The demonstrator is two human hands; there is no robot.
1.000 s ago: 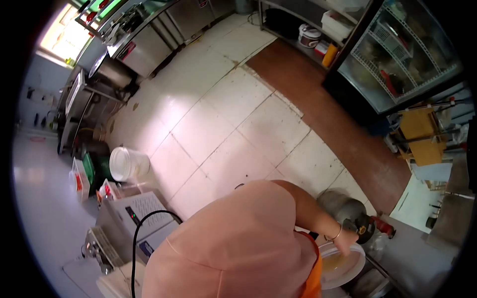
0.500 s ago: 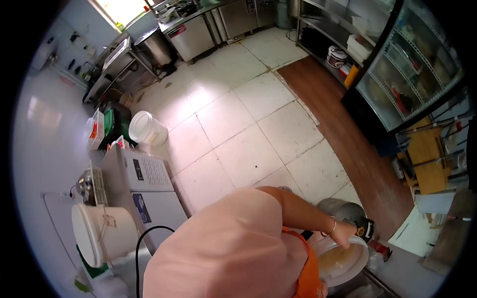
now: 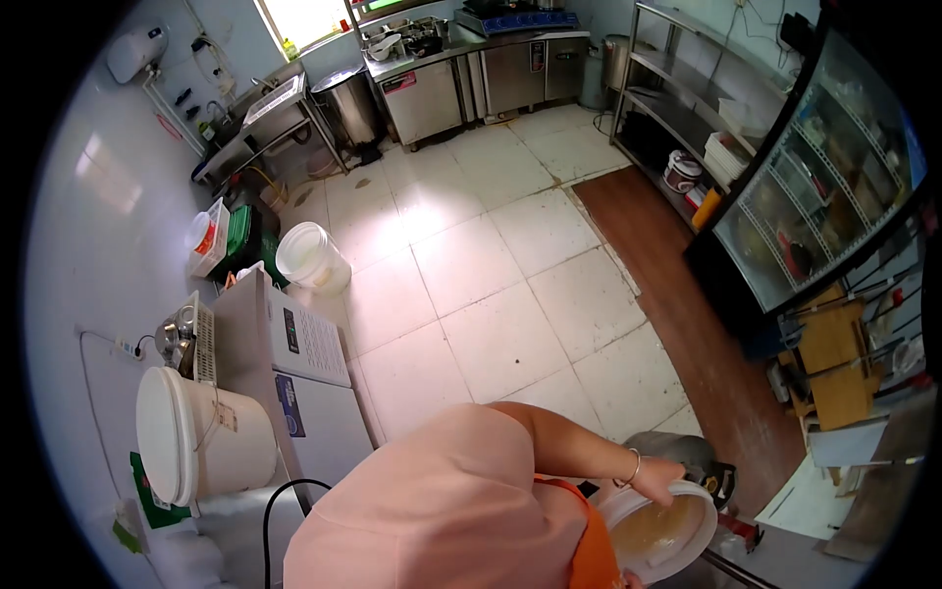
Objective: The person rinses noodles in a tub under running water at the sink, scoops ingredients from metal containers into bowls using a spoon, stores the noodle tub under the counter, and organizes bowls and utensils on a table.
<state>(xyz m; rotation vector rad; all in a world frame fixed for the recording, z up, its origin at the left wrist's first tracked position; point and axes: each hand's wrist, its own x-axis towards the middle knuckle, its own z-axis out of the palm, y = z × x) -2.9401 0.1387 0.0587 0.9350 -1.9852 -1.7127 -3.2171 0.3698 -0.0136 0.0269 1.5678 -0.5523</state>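
My left hand (image 3: 658,478), with a bracelet at the wrist, is closed over the upper rim of a white plastic bucket (image 3: 703,540). The bucket leans so that its mouth faces me. A yellowish-brown liquid (image 3: 650,530) shows inside it. At the bottom edge of the view, a sliver of my right hand (image 3: 631,581) shows by the near side of the bucket, its fingers hidden. My pink sleeve and orange apron (image 3: 592,550) cover much of the lower middle.
A grey gas cylinder (image 3: 667,447) stands just behind the bucket. A lidded white bucket (image 3: 221,437) sits on the left counter. Another white bucket (image 3: 312,257) stands on the tiled floor (image 3: 500,334). A glass-door fridge (image 3: 805,196) and metal shelves (image 3: 677,74) line the right side.
My view has tilted up, so the room appears lower in it. The bucket has shifted slightly left and down in view, with more of its liquid showing. My left hand stays on the rim.
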